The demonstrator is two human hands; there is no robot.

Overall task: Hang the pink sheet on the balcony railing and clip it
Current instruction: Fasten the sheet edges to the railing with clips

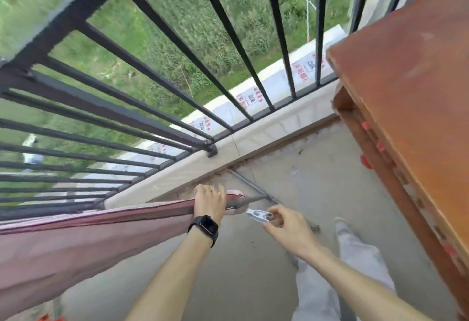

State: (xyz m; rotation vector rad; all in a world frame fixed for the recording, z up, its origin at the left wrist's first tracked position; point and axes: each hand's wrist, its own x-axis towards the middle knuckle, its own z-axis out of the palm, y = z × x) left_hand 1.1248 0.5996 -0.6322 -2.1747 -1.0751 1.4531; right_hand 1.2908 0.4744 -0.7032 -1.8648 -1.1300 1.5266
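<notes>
pink sheet (88, 239) is hanging over a bar (253, 199), its fold running lower-left to centre. left hand (210, 202) is gripping the sheet's end. right hand (284, 221) is pinching a white clip (258, 214) just right of that end, mouth facing it.

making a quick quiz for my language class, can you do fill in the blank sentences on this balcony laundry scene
1. The left hand holds the top edge of the ___ sheet.
2. The clip pinched in the right hand is ___ in colour.
3. The watch sits on the ___ wrist.

Missing words: pink; white; left
</notes>
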